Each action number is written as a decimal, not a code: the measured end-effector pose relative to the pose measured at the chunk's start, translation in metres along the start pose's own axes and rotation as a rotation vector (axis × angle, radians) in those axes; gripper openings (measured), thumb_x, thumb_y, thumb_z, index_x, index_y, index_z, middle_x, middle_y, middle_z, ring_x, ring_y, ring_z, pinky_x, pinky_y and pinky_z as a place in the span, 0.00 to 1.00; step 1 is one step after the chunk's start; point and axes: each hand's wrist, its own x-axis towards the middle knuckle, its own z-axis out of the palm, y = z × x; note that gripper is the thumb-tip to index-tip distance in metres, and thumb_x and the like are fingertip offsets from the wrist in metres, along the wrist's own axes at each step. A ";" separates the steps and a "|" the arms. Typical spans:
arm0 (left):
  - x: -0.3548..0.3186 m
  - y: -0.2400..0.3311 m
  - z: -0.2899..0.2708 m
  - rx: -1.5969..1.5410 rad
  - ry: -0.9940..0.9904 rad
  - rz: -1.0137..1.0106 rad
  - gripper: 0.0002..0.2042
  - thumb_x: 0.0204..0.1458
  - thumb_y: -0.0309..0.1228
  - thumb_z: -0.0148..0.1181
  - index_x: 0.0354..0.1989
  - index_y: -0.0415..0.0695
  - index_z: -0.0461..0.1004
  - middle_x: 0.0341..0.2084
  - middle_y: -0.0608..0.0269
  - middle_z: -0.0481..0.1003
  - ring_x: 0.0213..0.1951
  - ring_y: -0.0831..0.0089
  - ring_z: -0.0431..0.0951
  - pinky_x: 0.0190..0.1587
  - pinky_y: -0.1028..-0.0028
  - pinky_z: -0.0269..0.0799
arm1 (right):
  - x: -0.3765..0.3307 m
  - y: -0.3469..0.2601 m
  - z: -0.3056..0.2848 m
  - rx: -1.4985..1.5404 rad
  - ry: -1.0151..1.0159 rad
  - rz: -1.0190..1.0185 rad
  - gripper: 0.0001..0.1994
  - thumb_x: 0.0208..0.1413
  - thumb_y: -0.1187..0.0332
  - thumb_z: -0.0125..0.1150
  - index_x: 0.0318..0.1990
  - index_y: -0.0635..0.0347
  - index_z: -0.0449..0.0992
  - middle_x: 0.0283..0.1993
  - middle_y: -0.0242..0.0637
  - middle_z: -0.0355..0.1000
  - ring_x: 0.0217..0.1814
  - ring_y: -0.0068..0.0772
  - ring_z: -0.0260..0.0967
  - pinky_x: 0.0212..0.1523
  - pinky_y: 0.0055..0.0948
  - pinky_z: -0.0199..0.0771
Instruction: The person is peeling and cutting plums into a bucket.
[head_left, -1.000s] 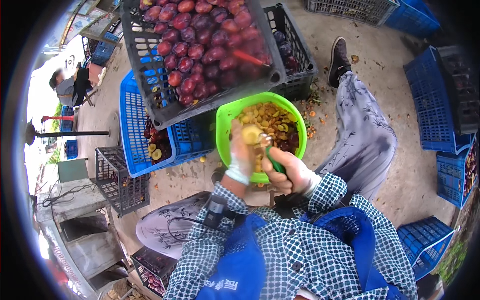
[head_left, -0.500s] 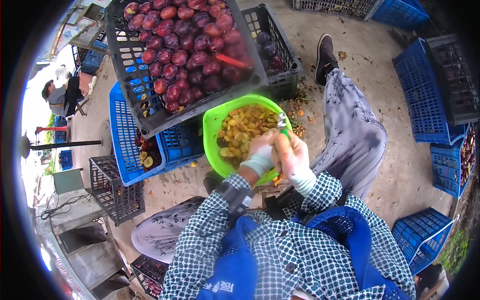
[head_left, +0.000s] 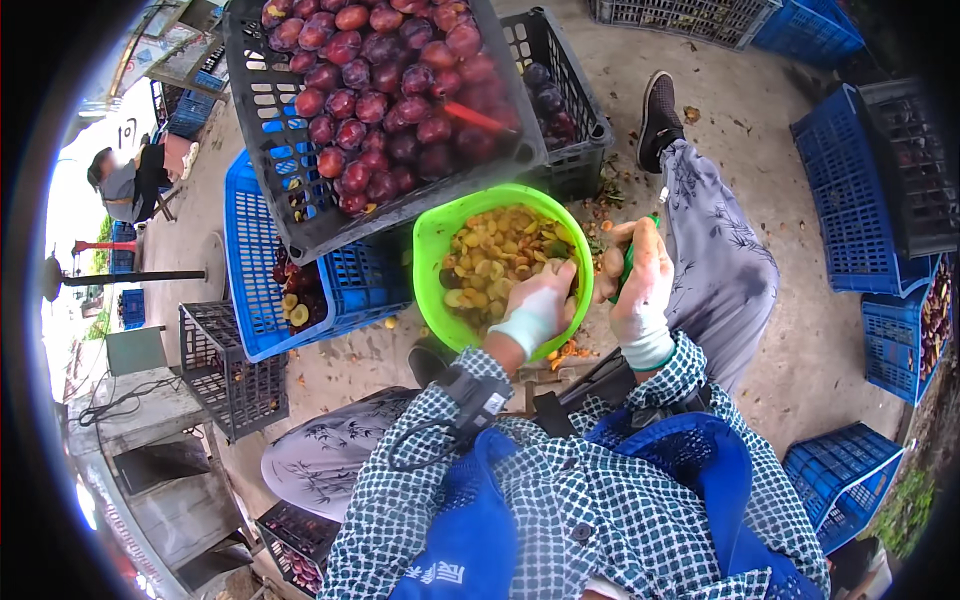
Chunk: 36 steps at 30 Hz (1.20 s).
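Between my knees stands a bright green basin [head_left: 428,300], partly filled with yellow cut fruit pieces [head_left: 492,262]. Over its near right side is my left hand [head_left: 540,308], wearing a white wrist covering. Its fingers curl together, and whatever they hold is hidden. Just right of the rim, my right hand [head_left: 645,290] is closed around a green-handled tool [head_left: 627,270]; a small metal tip shows beyond the fist. Above the basin, a black crate [head_left: 262,150] heaped with dark red plums [head_left: 390,110] sits tilted, and a red-handled tool [head_left: 480,117] lies on the fruit.
Under the plum crate is a blue crate [head_left: 250,270] with cut fruit inside. Another black crate [head_left: 580,165] holds darker plums behind the basin. Blue crates [head_left: 850,190] stack at the right. Fruit scraps [head_left: 572,352] litter the floor, and a person [head_left: 125,185] sits far left.
My hands were together above the basin and are now apart. The right hand moved right with the green-handled tool; the left lowered slightly toward the fruit pieces.
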 end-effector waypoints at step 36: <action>-0.064 -0.001 -0.067 -1.353 0.438 -0.240 0.36 0.76 0.65 0.46 0.50 0.36 0.79 0.39 0.56 0.84 0.44 0.70 0.84 0.54 0.68 0.81 | -0.041 0.051 0.013 -1.044 -0.639 -0.177 0.22 0.72 0.53 0.63 0.64 0.56 0.81 0.34 0.56 0.83 0.35 0.65 0.83 0.39 0.57 0.84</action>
